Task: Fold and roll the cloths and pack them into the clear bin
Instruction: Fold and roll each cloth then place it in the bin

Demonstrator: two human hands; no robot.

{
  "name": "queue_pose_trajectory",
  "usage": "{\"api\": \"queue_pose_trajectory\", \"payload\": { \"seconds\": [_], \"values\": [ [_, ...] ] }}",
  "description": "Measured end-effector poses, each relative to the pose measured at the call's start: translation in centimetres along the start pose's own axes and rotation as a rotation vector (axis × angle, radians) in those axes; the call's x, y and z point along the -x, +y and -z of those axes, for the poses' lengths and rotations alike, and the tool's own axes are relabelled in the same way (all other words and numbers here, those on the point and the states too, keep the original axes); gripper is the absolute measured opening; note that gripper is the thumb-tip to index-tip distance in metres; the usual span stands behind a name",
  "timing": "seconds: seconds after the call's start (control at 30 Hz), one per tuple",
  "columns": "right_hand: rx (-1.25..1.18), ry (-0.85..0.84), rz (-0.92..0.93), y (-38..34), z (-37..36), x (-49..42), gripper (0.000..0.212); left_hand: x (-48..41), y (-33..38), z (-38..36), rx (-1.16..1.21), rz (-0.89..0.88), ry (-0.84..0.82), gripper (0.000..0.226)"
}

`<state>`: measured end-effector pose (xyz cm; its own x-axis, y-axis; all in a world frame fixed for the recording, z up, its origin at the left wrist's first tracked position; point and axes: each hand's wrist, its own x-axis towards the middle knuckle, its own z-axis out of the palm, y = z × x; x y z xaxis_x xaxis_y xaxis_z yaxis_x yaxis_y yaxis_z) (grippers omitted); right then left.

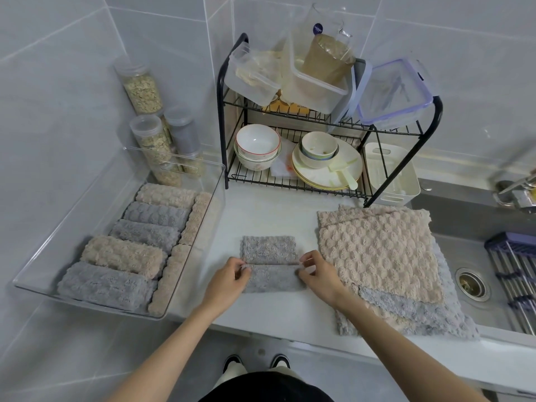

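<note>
A grey cloth lies folded into a strip on the white counter, its near part turned over into a roll. My left hand pinches the roll's left end and my right hand pinches its right end. To the left stands the clear bin, holding several rolled grey and beige cloths side by side. On the right a stack of flat cloths lies beside the sink, a beige one on top and grey ones under it.
A black dish rack with bowls, plates and plastic containers stands behind the cloth. Jars of oats stand behind the bin. The sink with a drain and a purple roll-up rack is at the right. The counter's front edge is near my arms.
</note>
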<state>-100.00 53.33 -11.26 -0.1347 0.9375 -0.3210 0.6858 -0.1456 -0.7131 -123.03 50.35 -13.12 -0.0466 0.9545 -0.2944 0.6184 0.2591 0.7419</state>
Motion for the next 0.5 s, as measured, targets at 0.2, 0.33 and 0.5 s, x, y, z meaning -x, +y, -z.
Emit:
{"api": "queue_pose_trajectory", "payload": {
  "seconds": [0.2, 0.33, 0.5],
  "values": [
    [0.138, 0.176, 0.009, 0.8, -1.9, -0.3, 0.012, -0.3, 0.5, -0.7, -0.270, 0.076, 0.137, 0.021],
    [0.441, 0.328, 0.297, 0.0, -2.2, 0.3, 0.017, 0.0, 0.8, -0.6, -0.357, -0.111, 0.264, 0.018],
    [0.552, 0.240, 0.679, -1.0, -3.8, 1.7, 0.040, 0.6, 0.7, -1.2, -0.502, -0.518, 0.344, 0.022]
  ]
}}
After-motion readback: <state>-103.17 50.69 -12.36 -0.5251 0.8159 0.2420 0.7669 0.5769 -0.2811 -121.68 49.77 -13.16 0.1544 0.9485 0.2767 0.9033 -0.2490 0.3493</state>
